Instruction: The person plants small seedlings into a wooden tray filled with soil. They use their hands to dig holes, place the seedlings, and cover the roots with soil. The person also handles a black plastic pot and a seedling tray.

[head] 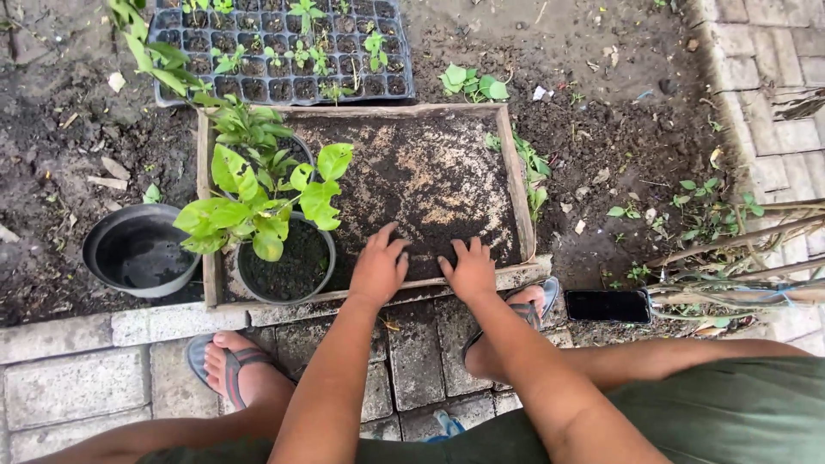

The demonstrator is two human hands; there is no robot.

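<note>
Both hands, left hand (378,266) & right hand (471,270), lie flat and open, palms down on the dark soil (421,185) in the wooden tray (516,185), holding nothing. Soil looks spread mostly level w/ pale bits; near edge is being pressed. Potted plant (266,210) sits in tray's left corner.

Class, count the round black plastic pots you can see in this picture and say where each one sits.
3. An empty round black plastic pot sits on the soil left of the wooden frame; two planted pots sit inside it, front and behind, largely leaf-hidden. Others may be hidden.
</note>
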